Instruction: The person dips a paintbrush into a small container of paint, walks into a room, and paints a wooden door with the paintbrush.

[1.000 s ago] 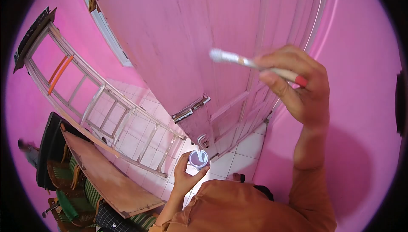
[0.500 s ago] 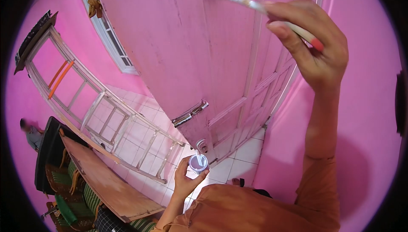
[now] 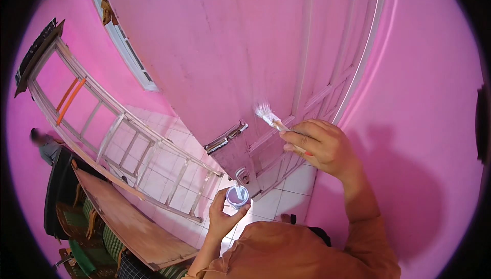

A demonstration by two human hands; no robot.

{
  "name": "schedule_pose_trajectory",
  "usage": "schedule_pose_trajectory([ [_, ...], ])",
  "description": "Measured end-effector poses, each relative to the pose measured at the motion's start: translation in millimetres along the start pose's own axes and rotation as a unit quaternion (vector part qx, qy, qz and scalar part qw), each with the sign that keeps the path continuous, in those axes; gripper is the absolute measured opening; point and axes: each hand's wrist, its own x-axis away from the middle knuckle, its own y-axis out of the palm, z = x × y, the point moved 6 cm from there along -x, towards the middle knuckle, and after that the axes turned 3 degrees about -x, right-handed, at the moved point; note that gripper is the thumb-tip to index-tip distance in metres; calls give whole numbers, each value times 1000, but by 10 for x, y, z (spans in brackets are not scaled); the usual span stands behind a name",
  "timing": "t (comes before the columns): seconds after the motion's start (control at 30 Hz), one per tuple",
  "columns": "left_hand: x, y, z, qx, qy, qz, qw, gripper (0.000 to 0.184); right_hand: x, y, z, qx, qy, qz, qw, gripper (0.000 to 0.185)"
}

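"How did the grip look from your end?"

"On my feed the right hand was closed in a pinch, thumb and fingertips drawn together around a slim paintbrush with white bristles and a pale handle; a red patch of the handle showed under the fingers; the bristle end stuck out past the fingertips, up and to the left in my view."

"And the left hand?"

"It was curled partway, spread only as wide as the small round plastic tub with a pale rim that it held; fingers wrapped one side, thumb pressed the other; a flat white stick leaned inside the tub, its end reaching over the far rim."

"Where did the brush lie, then?"

"In front of the broad pink panelled door, up and to the right of the worn metal strip on the door's edge; I couldn't tell whether the bristles touched the surface or hung just short of it; the tub sat lower and to the left, well apart from the brush, above the white floor tiles."
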Motion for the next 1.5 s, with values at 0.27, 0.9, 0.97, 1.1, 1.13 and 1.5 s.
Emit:
schedule_pose_trajectory([
  [0.27,-10,39,7,6,7,-40,999,60,-658,-313,106,-13,-4,-24,1000,20],
  [0.9,330,217,-50,23,5,-15,1000,58,-606,-418,10,56,-129,212,967,35],
  [0.97,373,200,-40,17,7,-12,1000,58,-354,-154,9,96,-125,182,971,36],
  [1.1,453,188,-88,9,-3,-7,1000,58,110,174,89,63,-57,144,986,36],
  [1.13,465,191,-82,9,-4,-6,1000,58,191,233,109,41,-41,122,991,35],
  [1.5,597,261,-123,5,1,-37,999,58,278,383,266,4,100,-128,987,26],
])
